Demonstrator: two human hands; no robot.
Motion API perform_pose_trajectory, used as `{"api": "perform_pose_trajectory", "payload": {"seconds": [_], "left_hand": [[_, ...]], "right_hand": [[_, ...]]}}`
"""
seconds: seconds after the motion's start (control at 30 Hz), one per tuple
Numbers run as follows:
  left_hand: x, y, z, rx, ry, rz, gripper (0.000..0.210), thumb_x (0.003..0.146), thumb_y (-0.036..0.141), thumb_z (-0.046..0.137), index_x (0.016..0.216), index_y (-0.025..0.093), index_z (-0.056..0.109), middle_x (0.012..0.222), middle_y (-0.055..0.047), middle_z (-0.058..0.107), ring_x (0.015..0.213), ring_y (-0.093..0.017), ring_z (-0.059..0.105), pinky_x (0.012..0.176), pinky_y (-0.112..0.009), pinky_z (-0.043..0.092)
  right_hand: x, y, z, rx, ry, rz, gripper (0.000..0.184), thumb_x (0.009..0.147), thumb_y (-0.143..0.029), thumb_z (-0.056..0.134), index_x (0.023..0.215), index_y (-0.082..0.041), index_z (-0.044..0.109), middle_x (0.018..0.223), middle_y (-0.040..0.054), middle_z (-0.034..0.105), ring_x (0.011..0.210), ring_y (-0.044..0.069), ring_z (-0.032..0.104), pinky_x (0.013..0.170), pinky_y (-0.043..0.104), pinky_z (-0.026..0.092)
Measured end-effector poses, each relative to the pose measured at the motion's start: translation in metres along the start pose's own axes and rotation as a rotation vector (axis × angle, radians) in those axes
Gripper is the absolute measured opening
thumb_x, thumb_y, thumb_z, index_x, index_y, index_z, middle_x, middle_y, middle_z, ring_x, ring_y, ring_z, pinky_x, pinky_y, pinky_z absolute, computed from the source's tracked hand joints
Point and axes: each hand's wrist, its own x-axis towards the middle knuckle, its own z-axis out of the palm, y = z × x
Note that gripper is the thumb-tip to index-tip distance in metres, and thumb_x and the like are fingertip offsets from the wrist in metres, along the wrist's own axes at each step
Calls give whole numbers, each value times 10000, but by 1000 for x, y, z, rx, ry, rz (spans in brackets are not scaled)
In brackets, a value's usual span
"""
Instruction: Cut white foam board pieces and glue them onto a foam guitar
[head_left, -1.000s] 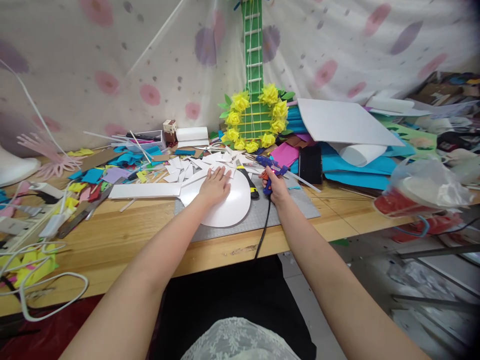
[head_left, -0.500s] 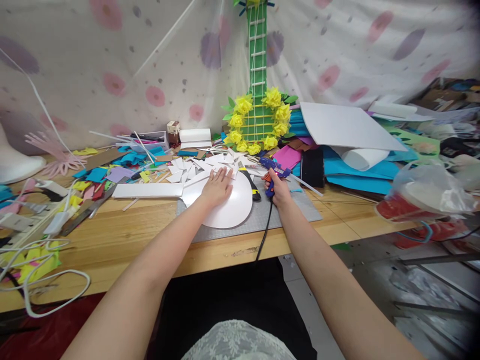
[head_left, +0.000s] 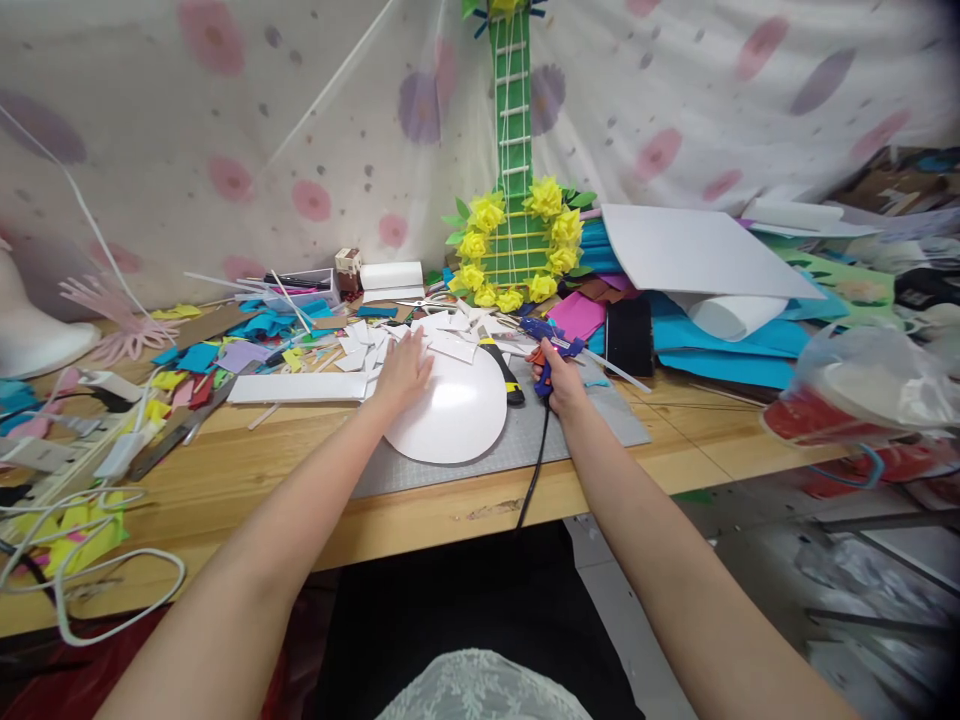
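Likely positioning step: round glossy-white board [head_left: 465, 420] on left part of grey gridded mat [head_left: 611, 425], left hand [head_left: 403, 374] over it, fingers loosely spread, right hand [head_left: 564, 380] gripping blue plastic glue gun [head_left: 568, 347] over mat's right; next move calls for steadying board.

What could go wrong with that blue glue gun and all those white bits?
The glue gun in the right hand may be hot, so its tip could burn the left hand if they came close. Its black cord hangs over the edge of the table and might snag. White scraps lie beside the rounded white piece, so stray glue could stick them to it.
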Motion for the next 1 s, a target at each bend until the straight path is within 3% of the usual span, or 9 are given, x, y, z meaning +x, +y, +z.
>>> {"api": "perform_pose_trajectory", "payload": {"seconds": [0.13,0.2,0.33,0.5,0.63,0.77,0.87,1.0], "left_hand": [[11,-35,-13,-44,97,-359,593,802,251,451,1352,72,320,1317,-159,473,1209,-255,442,998,-353,351],[14,-56,-17,-24,35,-461,561,741,211,525,1281,86,438,1254,-159,530,1155,-281,485,947,-361,387],[21,-85,-18,-44,-182,-475,430,674,192,609,1101,139,600,1117,-114,628,1040,-260,562,867,-319,424],[27,-88,-14,7,-181,-517,454,616,152,637,1069,157,608,1070,-119,648,996,-289,575,811,-357,435],[25,-83,-18,-65,8,-564,373,586,82,622,952,149,640,1024,-136,653,995,-299,566,825,-391,425],[20,-78,-24,-395,252,-654,273,607,80,613,873,139,638,921,-93,668,877,-226,604,816,-362,445],[14,-69,-27,-696,336,-610,208,647,110,595,850,140,631,848,-50,667,765,-154,613,754,-296,478],[5,-52,-34,-1140,541,-560,186,634,74,595,804,145,622,807,-18,644,748,-111,600,781,-270,481]], "right_hand": [[0,-1,1,15,3,23,439,560,-559,721,660,-172,539,590,-23,590,398,26,418,340,153,364],[-1,-2,1,1,4,19,439,566,-564,715,652,-169,542,581,-22,583,396,26,414,340,152,359],[-2,-2,1,-31,-2,-2,427,598,-566,692,637,-167,549,568,-21,567,393,25,403,337,151,343],[-2,-2,1,-31,-4,-13,419,606,-560,687,641,-170,538,572,-27,560,403,26,407,357,153,348],[-2,-1,-1,-41,12,-11,431,603,-576,675,660,-172,535,596,-21,572,415,29,409,373,160,361],[-4,-2,1,-111,3,-10,437,605,-590,659,662,-171,552,585,-21,564,407,33,407,365,168,347],[-9,-6,10,-194,-38,-13,425,600,-577,666,671,-171,567,629,-9,586,417,38,416,370,179,344],[-19,-18,34,-245,-151,-11,420,577,-563,690,696,-176,579,714,9,611,451,49,428,403,199,363]]}}
